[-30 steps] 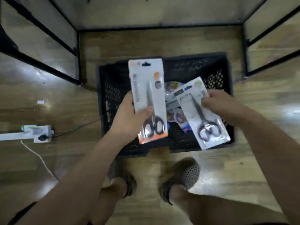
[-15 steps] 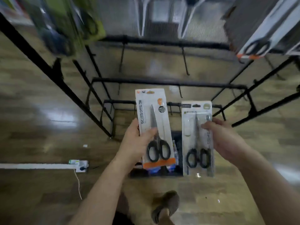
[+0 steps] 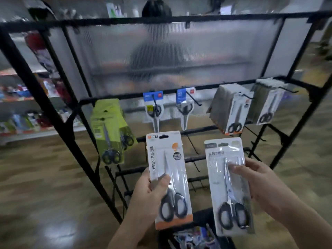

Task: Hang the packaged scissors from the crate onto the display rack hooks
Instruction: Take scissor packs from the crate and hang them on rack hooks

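Packaged scissors, two packs, both upright and side by side: orange-trimmed pack clasped in the left grip, thumb laid across the blister; white pack pinched in the right grip, fingertips over the blades. A second ago held low over the crate, tilted, seen from straight above; now lifted clear and squared up to face the display rack, with only a dark edge of the crate left showing beneath the grips. Pickup therefore done, hanging not yet begun: neither pack touching any hook. Up and to the right of the right grip, a full stack with the same orange trim, and farther right a second stack, too blurred to match with certainty. Straight above the left grip, two blue-carded scissors on thin hooks; up and to the left of it, green packs. Likely next: carry each pack up toward its look-alike stack and thread the slot at the top of the card over the hook tip, probably one grip at a time, since both stacks already crowded.
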A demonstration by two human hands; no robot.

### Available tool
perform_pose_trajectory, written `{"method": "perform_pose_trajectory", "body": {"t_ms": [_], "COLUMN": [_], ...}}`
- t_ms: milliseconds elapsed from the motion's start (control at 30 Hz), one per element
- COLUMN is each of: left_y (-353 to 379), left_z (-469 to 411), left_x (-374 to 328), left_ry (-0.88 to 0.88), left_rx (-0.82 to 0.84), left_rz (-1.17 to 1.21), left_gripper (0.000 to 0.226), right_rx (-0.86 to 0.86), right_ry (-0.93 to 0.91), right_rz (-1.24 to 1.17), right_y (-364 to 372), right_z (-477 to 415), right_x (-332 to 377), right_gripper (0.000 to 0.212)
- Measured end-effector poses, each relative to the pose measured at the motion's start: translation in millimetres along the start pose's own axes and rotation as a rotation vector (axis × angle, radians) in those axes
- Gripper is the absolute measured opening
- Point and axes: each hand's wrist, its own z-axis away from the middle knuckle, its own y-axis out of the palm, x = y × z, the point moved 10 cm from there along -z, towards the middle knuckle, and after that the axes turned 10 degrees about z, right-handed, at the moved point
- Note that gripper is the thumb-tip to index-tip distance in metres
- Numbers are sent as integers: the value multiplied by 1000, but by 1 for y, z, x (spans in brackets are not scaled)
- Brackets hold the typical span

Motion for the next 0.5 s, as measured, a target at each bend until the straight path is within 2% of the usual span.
{"method": "perform_pose_trajectory", "body": {"t_ms": [100, 500], "left_y": [24, 140], "left_z": [-3, -65], "left_x": [-10, -36], "left_ry": [10, 83], "left_rx": [49, 57], "left_rz": [-30, 11], "left_gripper": [30, 24], "right_rx": [-38, -99], "right_ry": [-26, -108], "right_rz": [0, -29], "right_y": [-21, -156], "right_z": [-3, -60], "right_x": [7, 27], "right_gripper": [22, 20]}}
